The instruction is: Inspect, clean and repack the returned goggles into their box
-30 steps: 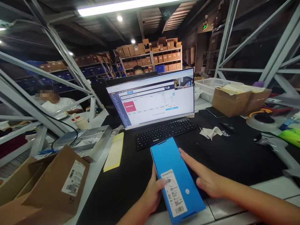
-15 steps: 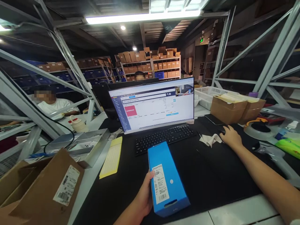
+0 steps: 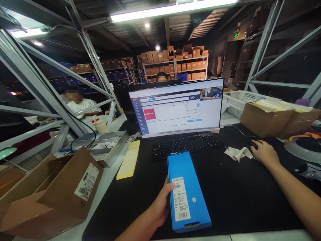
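Note:
My left hand [image 3: 160,206] grips the left side of a long blue box [image 3: 187,189] with a white barcode label, which rests on the black desk mat [image 3: 238,197] in front of me. My right hand [image 3: 264,154] lies curved over a black mouse [image 3: 252,144] to the right of the keyboard [image 3: 185,145], beside a crumpled white cloth [image 3: 238,154]. The monitor [image 3: 178,107] behind the keyboard shows a page with a red block.
An open brown carton [image 3: 57,190] with a label sits at the left, with a metal tray [image 3: 102,145] and a yellow pad [image 3: 129,160] beyond it. Cardboard boxes [image 3: 265,117] and a white basket [image 3: 238,98] stand at the right. A seated person [image 3: 80,105] is at left behind steel braces.
My right hand left the blue box and moved right onto the mouse. The left hand keeps hold of the box, which now lies straighter on the mat.

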Tool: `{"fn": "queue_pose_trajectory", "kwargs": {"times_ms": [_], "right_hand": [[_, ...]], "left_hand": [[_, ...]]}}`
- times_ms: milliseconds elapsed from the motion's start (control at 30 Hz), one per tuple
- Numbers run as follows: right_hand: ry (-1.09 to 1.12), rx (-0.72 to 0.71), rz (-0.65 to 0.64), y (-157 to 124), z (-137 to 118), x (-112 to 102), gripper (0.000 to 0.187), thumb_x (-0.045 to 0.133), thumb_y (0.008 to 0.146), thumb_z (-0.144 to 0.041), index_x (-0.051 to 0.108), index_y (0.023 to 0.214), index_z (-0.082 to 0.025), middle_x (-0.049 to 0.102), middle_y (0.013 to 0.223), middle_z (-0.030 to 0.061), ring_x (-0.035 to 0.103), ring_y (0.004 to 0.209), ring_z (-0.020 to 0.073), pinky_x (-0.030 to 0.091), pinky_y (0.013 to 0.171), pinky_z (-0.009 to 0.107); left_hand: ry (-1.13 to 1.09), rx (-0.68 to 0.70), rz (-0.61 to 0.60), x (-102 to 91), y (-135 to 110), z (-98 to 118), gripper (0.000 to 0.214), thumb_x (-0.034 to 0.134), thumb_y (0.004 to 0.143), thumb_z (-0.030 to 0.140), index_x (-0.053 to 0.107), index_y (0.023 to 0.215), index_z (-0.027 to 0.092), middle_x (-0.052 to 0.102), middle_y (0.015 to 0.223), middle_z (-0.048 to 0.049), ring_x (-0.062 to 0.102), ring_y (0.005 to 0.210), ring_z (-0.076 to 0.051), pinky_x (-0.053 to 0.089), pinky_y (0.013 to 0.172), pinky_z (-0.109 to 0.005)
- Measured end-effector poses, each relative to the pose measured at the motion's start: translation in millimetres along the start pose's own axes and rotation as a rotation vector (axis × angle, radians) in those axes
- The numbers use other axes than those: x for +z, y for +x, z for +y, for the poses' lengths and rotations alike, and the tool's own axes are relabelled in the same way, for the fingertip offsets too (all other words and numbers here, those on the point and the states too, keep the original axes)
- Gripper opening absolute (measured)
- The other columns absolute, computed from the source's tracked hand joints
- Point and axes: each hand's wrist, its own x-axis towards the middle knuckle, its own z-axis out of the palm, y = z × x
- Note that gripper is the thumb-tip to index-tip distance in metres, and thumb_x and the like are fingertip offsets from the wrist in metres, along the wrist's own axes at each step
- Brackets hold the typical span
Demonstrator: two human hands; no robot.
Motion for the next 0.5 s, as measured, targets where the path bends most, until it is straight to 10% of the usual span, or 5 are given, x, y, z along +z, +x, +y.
{"fn": "queue_pose_trajectory", "kwargs": {"times_ms": [333,433,500], "right_hand": [[0.04,0.008,0.199,-14,-20,-22,0.062,0.04,0.094,-0.045,0.05,0.146,-0.011,0.046,0.152,0.0252,0.037,0.144,0.0418,0.033,0.112,0.063],[0.194,-0.095,0.346,-32,-55,-47,0.061,0.034,0.095,-0.045,0.051,0.145,-0.016,0.044,0.154,0.0216,0.03,0.148,0.0417,0.025,0.119,0.062],[0.426,-0.191,0.184,-60,-96,-62,0.058,0.037,0.094,-0.05,0.054,0.143,-0.024,0.051,0.149,0.0165,0.039,0.144,0.0404,0.03,0.12,0.056]], "left_hand": [[0.029,0.09,-0.072,-5.4,4,-6,0.084,0.064,0.09,0.045,0.017,0.157,0.024,0.066,0.131,-0.0168,0.064,0.121,-0.036,0.045,0.107,-0.06],[0.043,0.199,-0.084,1.8,1,-2,0.091,0.068,0.086,0.041,0.015,0.158,0.026,0.065,0.132,-0.0154,0.064,0.121,-0.035,0.044,0.108,-0.059],[0.075,0.287,-0.07,4.4,0,-1,0.102,0.074,0.079,0.037,0.012,0.159,0.025,0.065,0.131,-0.0154,0.064,0.119,-0.035,0.044,0.107,-0.059]]}}
